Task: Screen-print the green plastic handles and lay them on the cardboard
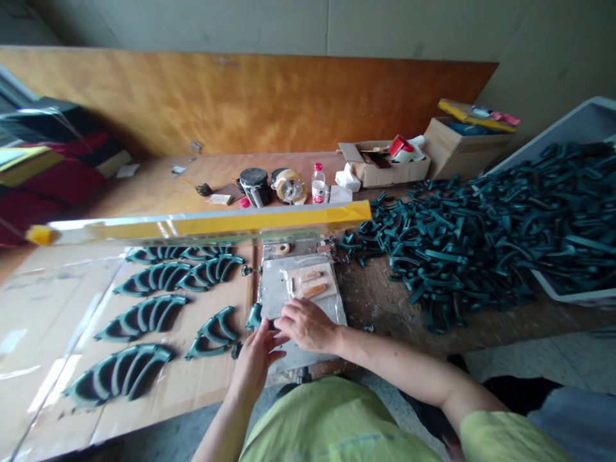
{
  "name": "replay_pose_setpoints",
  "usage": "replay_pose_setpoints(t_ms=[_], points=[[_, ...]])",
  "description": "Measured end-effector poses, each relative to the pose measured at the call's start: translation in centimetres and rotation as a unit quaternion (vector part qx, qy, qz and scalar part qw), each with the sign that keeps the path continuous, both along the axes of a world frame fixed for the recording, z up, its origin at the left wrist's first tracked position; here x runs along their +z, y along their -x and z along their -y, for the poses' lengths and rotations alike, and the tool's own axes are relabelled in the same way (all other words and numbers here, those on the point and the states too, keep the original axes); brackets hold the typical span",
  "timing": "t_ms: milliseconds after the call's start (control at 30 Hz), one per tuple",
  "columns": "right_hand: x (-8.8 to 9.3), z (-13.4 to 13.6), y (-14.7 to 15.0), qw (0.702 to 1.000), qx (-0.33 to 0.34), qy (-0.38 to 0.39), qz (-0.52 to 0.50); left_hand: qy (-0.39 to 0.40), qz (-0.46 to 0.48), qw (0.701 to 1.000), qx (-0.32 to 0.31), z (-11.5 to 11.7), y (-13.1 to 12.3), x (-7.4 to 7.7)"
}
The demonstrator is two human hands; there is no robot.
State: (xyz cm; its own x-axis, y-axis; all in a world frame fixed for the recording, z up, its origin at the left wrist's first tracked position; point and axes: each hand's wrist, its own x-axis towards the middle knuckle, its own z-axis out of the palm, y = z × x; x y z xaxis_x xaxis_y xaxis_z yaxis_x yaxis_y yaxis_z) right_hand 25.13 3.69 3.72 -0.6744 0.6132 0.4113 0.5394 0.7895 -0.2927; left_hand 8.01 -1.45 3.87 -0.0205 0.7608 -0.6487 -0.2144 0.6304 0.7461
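My left hand [256, 354] and my right hand [308, 326] meet over the left part of a grey metal plate [282, 282]. Between their fingertips is a dark green curved handle [255, 316], partly hidden by the fingers. The thumb of my left hand presses near its middle, while bent fingers of my right hand close on its dark end. On the plate above my right hand, a light board [327, 287] carries thin wooden strips [314, 290]. To the left, green handles [212, 335] lie nested in short rows on cardboard [183, 385].
A big pile of green handles [462, 240] spills from a grey bin [572, 295] at right. A yellow-edged lamp bar [231, 223] spans above the bench. Behind it are a black cup [255, 186], tape rolls [289, 187], a bottle [318, 185] and an open carton [392, 172].
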Motion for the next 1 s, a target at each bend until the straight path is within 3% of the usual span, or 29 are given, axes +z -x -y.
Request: replay_pose_setpoints(t_ms=[67, 100, 167, 233, 300, 367, 500, 667, 800, 933, 1000], points=[[-1.2, -0.8, -1.7, 0.999, 0.028, 0.014, 0.008, 0.000, -0.017, 0.998, 0.067, 0.7, 1.7, -1.7], [-2.0, -1.9, -3.6, 0.999, -0.012, 0.032, 0.011, 0.002, -0.036, 0.995, 0.095, 0.9, 3.2, -2.5], [-3.5, -4.8, -8.8, 0.978, -0.185, 0.085, 0.039, 0.013, -0.083, 0.985, 0.153, 1.4, 6.9, -4.1], [-4.7, -7.7, -14.2, 0.916, -0.356, 0.144, 0.116, 0.042, -0.128, 0.969, 0.207, 2.1, 10.8, -5.9], [-5.7, -9.6, -18.3, 0.871, -0.418, 0.185, 0.177, 0.068, -0.139, 0.958, 0.241, 2.9, 13.6, -7.7], [-6.5, -10.4, -20.4, 0.860, -0.422, 0.202, 0.206, 0.100, -0.133, 0.952, 0.255, 3.4, 15.2, -9.3], [-7.4, -10.2, -20.6, 0.853, -0.416, 0.210, 0.235, 0.152, -0.170, 0.947, 0.227, 2.9, 15.6, -10.8], [-8.0, -9.7, -20.8, 0.848, -0.419, 0.194, 0.262, 0.152, -0.237, 0.946, 0.159, 1.9, 15.6, -10.4], [-8.5, -9.6, -22.0, 0.865, -0.402, 0.134, 0.268, 0.146, -0.261, 0.944, 0.142, 2.2, 16.0, -10.0], [-7.7, -9.2, -20.2, 0.897, -0.413, 0.116, 0.103, 0.111, -0.283, 0.941, 0.148, 2.8, 15.9, -9.0], [-6.7, -8.5, -17.4, 0.934, -0.346, 0.090, -0.014, 0.075, -0.292, 0.942, 0.149, 2.5, 15.7, -8.1]])
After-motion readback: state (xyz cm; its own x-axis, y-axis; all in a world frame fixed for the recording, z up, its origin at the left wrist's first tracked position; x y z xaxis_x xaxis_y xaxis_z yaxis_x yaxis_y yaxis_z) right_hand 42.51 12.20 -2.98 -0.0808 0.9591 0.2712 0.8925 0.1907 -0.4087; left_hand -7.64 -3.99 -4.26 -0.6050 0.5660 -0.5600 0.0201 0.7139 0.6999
